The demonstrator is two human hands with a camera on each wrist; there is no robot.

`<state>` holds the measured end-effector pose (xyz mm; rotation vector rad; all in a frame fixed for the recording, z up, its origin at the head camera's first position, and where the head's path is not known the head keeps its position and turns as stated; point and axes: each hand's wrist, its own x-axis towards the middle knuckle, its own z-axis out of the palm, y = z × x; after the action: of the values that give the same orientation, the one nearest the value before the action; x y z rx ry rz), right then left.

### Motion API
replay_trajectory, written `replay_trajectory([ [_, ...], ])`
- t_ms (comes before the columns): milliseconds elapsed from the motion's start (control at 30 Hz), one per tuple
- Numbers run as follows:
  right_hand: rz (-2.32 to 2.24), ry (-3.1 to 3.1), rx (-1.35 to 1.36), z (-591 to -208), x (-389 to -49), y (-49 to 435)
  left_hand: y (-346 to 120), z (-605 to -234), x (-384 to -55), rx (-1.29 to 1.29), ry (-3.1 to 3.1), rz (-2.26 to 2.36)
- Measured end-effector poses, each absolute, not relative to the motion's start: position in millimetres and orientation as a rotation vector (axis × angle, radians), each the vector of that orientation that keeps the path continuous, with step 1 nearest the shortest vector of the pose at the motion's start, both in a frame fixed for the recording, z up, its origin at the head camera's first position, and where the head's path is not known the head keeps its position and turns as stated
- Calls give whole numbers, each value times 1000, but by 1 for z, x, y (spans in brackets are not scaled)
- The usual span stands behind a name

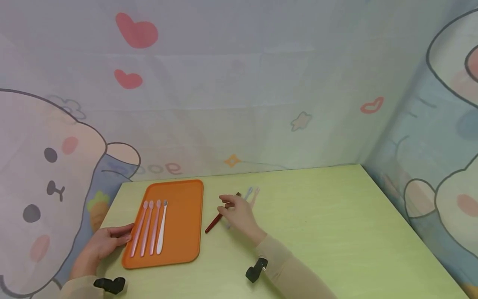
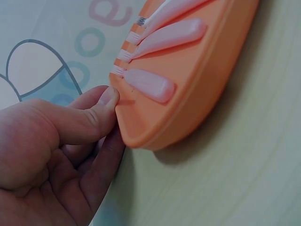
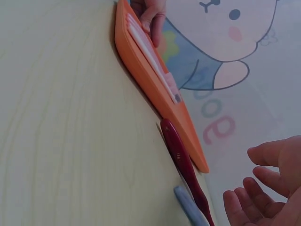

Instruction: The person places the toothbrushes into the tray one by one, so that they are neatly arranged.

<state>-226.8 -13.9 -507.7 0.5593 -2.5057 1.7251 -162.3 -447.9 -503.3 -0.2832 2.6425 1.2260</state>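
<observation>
My left hand [image 1: 102,245] grips the left rim of an orange tray [image 1: 184,228], its thumb at the rim in the left wrist view. Three pink toothbrushes [image 1: 146,228] and a white toothbrush [image 1: 162,232] lie side by side on the tray, heads toward the wall. Right of the tray, my right hand [image 1: 240,216] hovers over a dark red toothbrush [image 1: 213,224], fingers loosely bent with nothing between them. A blue toothbrush [image 1: 248,192] and another pink toothbrush [image 1: 255,195] lie beside the red one, partly hidden by the hand.
The pale yellow-green table [image 1: 328,232] stretches to the right of the loose toothbrushes. A cartoon-printed cloth [image 1: 239,91] hangs along the table's far edge, and similar cloth stands at both sides.
</observation>
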Motion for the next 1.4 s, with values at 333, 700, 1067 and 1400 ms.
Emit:
replay_trajectory([
  [333, 1737, -2518, 366, -512, -228, 21, -451, -505, -160, -282, 2645, 1207],
  [700, 1736, -2533, 152, -523, -235, 49, -451, -503, -161, -278, 2649, 1232],
  [1067, 1828, -2555, 70, -527, -233, 57, -455, -504, -161, -300, 2626, 1238],
  [1400, 1784, -2636, 30, -535, -233, 56, -457, -506, -162, -296, 2631, 1214],
])
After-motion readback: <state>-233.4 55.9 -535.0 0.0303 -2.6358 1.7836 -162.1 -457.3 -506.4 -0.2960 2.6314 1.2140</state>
